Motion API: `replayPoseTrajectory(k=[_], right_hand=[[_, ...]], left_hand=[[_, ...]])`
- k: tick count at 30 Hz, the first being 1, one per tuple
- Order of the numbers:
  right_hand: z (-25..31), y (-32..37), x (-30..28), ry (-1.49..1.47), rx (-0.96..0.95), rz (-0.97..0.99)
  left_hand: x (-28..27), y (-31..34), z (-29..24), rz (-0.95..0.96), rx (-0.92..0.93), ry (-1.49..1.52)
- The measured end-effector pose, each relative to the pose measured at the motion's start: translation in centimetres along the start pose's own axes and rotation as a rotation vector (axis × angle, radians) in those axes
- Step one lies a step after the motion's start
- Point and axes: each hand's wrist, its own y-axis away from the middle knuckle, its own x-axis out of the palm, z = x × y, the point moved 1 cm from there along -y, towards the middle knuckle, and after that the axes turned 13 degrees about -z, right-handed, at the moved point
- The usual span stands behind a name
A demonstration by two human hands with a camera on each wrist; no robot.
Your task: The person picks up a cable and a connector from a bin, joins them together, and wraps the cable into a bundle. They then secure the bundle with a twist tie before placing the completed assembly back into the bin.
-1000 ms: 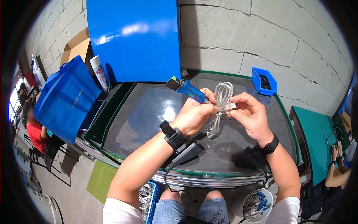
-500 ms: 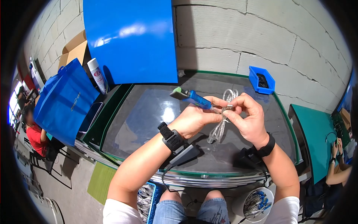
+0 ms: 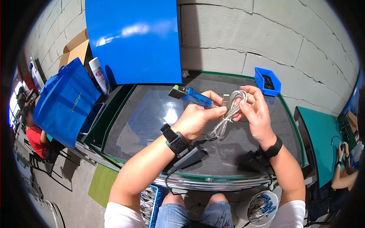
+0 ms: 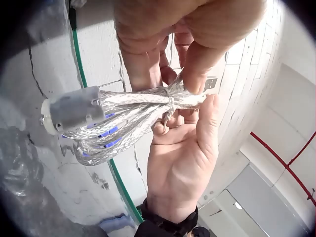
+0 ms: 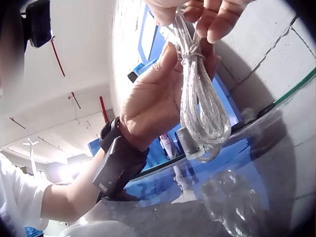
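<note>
Both hands hold a coiled USB cable point(image 3: 232, 110) with a clear jacket over silver braid, tied at its middle. My left hand point(image 3: 195, 119) pinches the bundle near the tie. From behind its fingers sticks out a translucent blue connector housing point(image 3: 199, 98) with a dark, wide end and a bit of green. A metal USB plug point(image 3: 226, 100) points up between the hands. My right hand point(image 3: 259, 114) pinches the upper loop between thumb and fingers. At the bundle's lower end in the left wrist view hangs a grey cylindrical piece point(image 4: 76, 109) with a pale end.
A blue bin point(image 3: 268, 81) with black items stands at the back right. To the left are a blue bag point(image 3: 70, 102), a spray can point(image 3: 99, 76) and a tablet-like device point(image 3: 92, 118). Below the table edge are a white bucket point(image 3: 276, 201) and a blue basket point(image 3: 156, 205) of cables.
The right fingers have shifted from the USB plug to the cable's upper loop. The plug, pointing right a second ago, now points up beside the left thumb. The bundle has tilted to the right.
</note>
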Motion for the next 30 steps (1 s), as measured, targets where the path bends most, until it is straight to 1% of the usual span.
replayPoseTrajectory(k=[1,3,4,6,9,15,16,18,19,21,22,25,30], right_hand=[[0.0,-0.1,-0.2,0.000,0.000,0.000],[0.1,-0.3,-0.5,-0.110,0.088,0.047],[0.1,-0.4,-0.6,-0.110,0.088,0.047],[0.3,-0.6,-0.8,-0.226,0.156,0.087],[0.2,-0.6,-1.0,-0.278,0.179,0.095],[0.1,-0.7,-1.1,-0.335,0.188,0.102],[0.0,-0.7,-1.1,-0.335,0.187,0.101],[-0.3,-0.7,-1.0,-0.286,0.140,0.078],[-0.3,-0.6,-0.8,-0.285,0.139,0.077],[-0.4,-0.2,-0.2,-0.124,0.094,0.072],[-0.3,0.0,0.0,-0.127,0.105,0.090],[-0.5,-0.3,-0.2,-0.133,0.128,0.073],[-0.2,-0.3,-0.5,-0.106,0.063,0.076]], left_hand=[[-0.1,-0.1,0.2,0.000,0.000,0.000],[-0.4,-0.3,0.5,-0.012,0.016,0.076],[-0.4,-0.2,0.5,-0.012,0.017,0.075],[-0.3,-0.2,0.4,0.006,0.013,0.138],[-0.5,-0.4,0.7,0.038,0.009,0.196],[-0.2,-0.4,0.6,0.007,-0.015,0.232],[-0.1,-0.3,0.5,0.008,-0.015,0.232],[0.1,-0.2,0.2,-0.042,-0.010,0.091],[0.1,-0.2,0.1,-0.040,-0.009,0.091],[0.2,-0.1,0.1,0.018,-0.029,-0.128],[-0.2,-0.4,0.4,0.090,-0.087,-0.097],[-0.7,-0.6,0.7,0.044,-0.107,-0.089],[-0.1,-0.2,0.5,0.066,-0.127,-0.016]])
